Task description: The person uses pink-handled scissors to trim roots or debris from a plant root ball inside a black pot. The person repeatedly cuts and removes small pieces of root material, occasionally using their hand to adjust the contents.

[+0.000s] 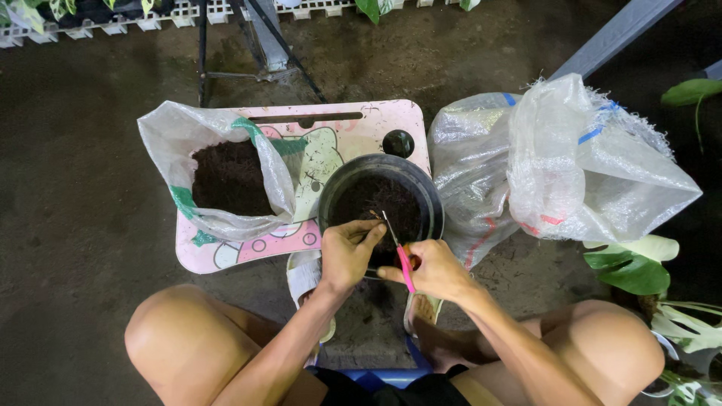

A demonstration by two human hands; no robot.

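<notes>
Soil bag [218,177]: open on the left of the pink desk [353,124], dark mix showing; well apart from both hands, mouth best kept upright.
Left hand [347,252]: at the near rim of the black pot [380,199], grip pinched shut on something small and thin; what it is cannot be told. Hold it steady and low over the soil.
Scissors [397,252]: pink-handled, blades pointing up over the pot's soil; cut close to the pinching fingers, tips angled away from them.
Right hand [432,271]: grip closed around the scissors' handles, just beside the left hand.
White sacks [556,162]: on the floor to the right, untouched.
</notes>
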